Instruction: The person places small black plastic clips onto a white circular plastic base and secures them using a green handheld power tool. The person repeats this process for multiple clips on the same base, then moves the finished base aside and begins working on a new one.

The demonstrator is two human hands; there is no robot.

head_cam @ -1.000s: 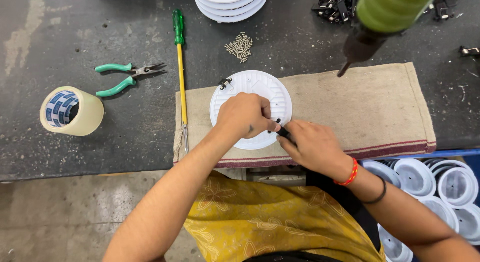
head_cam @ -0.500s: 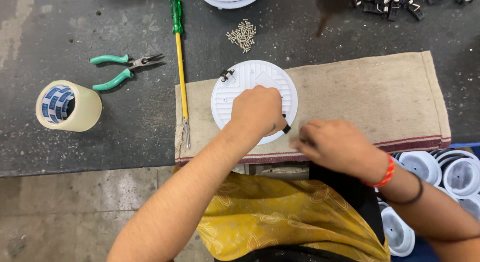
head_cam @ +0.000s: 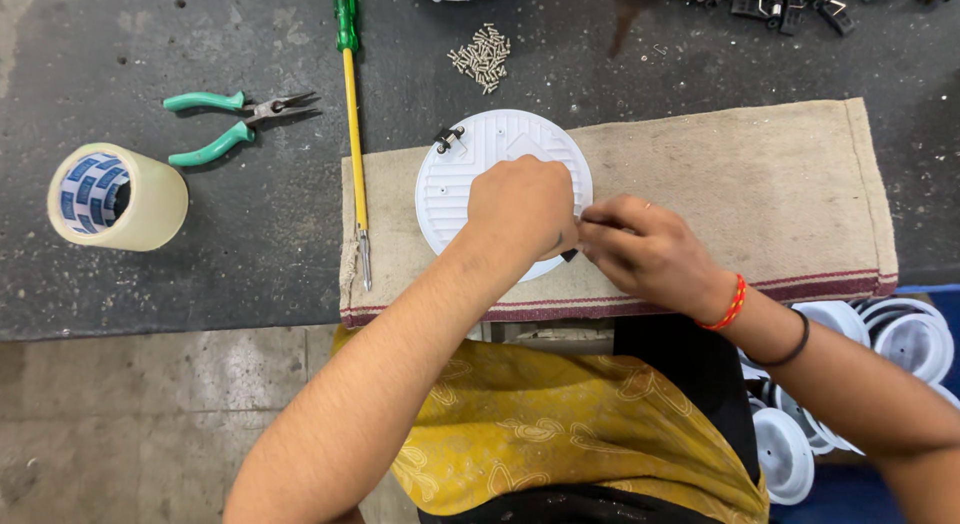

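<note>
A round white ribbed disc (head_cam: 470, 174) lies on a beige cloth (head_cam: 740, 194) on the dark workbench. A small black clip (head_cam: 447, 138) sits at its upper left rim. My left hand (head_cam: 525, 206) rests closed on the disc's lower right part and holds it down. My right hand (head_cam: 645, 249) is just right of it, fingers pinched on a small dark part (head_cam: 570, 254) at the disc's edge; the part is mostly hidden.
A yellow-shafted screwdriver with a green handle (head_cam: 352, 114) lies left of the disc. Green-handled pliers (head_cam: 235, 124) and a tape roll (head_cam: 112, 196) lie further left. A pile of small screws (head_cam: 482, 56) sits behind. White housings (head_cam: 905, 339) fill a blue bin at right.
The view shifted, and the green hanging tool at top right has dropped out of view. My right hand moved out to the right, then came back against the left hand at the disc's edge.
</note>
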